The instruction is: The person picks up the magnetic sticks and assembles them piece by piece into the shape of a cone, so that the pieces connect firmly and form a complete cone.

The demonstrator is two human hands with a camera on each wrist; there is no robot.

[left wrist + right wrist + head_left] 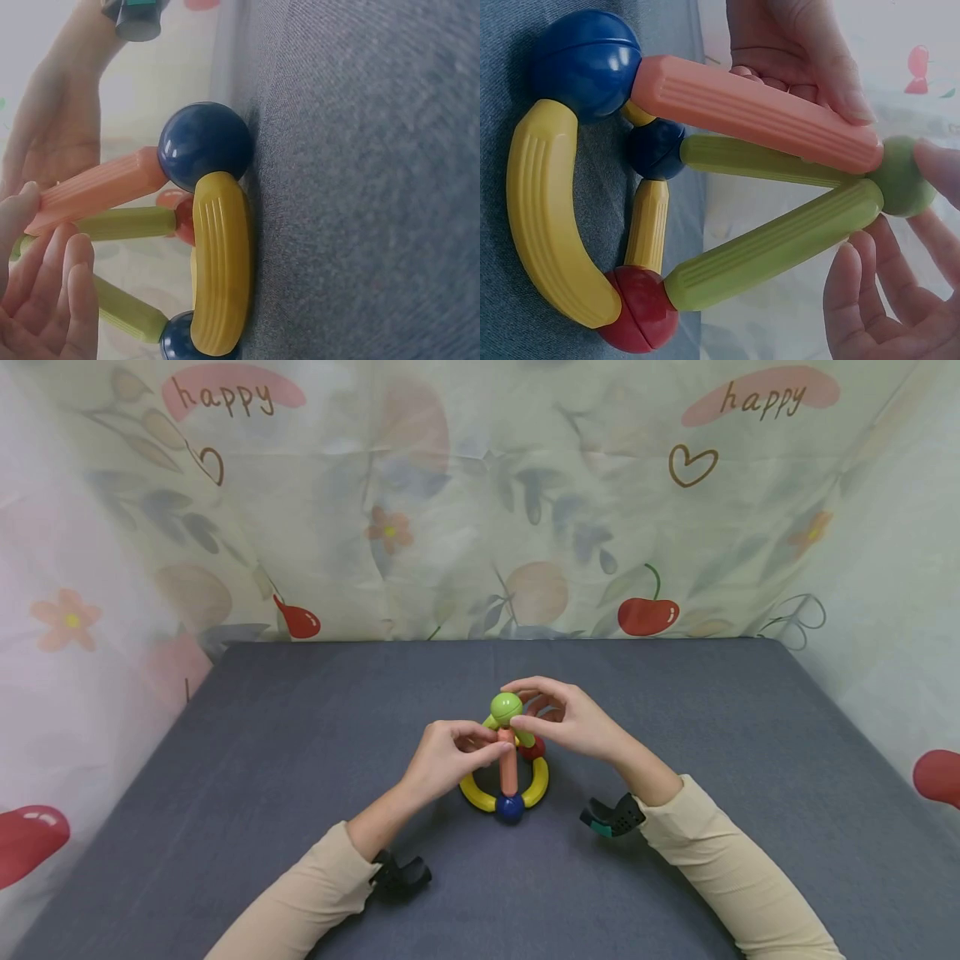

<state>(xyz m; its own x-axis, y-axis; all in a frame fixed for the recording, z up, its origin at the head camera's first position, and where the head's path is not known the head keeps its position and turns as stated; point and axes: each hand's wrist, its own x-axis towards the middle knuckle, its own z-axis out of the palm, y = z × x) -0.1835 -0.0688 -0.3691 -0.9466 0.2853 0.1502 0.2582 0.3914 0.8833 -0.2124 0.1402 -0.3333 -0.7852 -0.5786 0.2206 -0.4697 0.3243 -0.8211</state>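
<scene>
A magnetic stick-and-ball pyramid stands on the table. Its base is a ring of curved yellow rods point(544, 214) joined by blue balls point(510, 808) and a red ball point(641, 309). From these, a salmon rod point(508, 768) and two green rods point(772, 247) lean inward to a green ball point(506, 708) at the top. My left hand point(453, 756) pinches the salmon rod close to its upper end. Thumb and fingers of my right hand point(566, 718) grip the green ball. In the right wrist view, the salmon rod and one green rod touch that ball.
Dark grey cloth covers the table point(300, 710). A patterned curtain point(465, 510) hangs along its back edge. Black wrist devices point(615, 817) sit under both forearms, low over the table.
</scene>
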